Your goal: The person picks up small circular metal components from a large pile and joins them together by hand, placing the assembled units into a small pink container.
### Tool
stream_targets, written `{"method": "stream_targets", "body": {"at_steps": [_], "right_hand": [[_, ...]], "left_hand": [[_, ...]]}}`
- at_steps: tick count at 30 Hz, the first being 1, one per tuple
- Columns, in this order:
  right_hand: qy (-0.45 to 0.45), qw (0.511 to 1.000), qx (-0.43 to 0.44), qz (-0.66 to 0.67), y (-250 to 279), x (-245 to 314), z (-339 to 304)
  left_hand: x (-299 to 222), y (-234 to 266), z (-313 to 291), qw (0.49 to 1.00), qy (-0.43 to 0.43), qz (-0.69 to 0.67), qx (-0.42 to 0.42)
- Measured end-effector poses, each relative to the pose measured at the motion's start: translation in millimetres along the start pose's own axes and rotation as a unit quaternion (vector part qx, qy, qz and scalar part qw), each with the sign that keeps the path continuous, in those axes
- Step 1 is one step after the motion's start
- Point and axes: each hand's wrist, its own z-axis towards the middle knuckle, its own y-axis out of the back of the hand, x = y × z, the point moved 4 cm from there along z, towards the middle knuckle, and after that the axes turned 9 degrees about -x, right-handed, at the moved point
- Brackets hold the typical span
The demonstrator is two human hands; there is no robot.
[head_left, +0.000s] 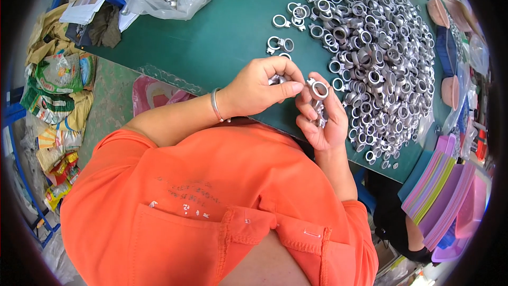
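Note:
Silver-grey metal ring clamps with small lugs are in both hands. My right hand (330, 122), palm up, pinches one metal ring (313, 86) upright at its fingertips. More rings (319, 112) lie lower down in the same palm, partly covered by curled fingers. Close on its left, my left hand (256, 87) is curled around further metal rings (275, 80), mostly hidden behind its fingers. Its thumb and forefinger reach to the edge of the pinched ring; whether they touch it I cannot tell. A bangle circles the left wrist.
A large heap of metal rings (381, 58) covers the right of the green table (180, 47). Several loose rings (280, 20) lie left of it. At the back left stands a clear plastic bag (185, 5) of rings. Pink baskets (450, 92) and stacked coloured trays (439, 190) line the right.

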Motion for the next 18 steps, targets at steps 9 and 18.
{"method": "stream_targets", "body": {"at_steps": [9,18], "right_hand": [[0.371,0.678,0.018,-0.635,-49,-7,-1],[0.411,0.393,0.002,-0.823,-34,2,48]], "left_hand": [[33,-10,-22,0.832,0.376,-0.408,-0.006],[18,124,-119,0.830,0.133,-0.521,-0.147]]}}
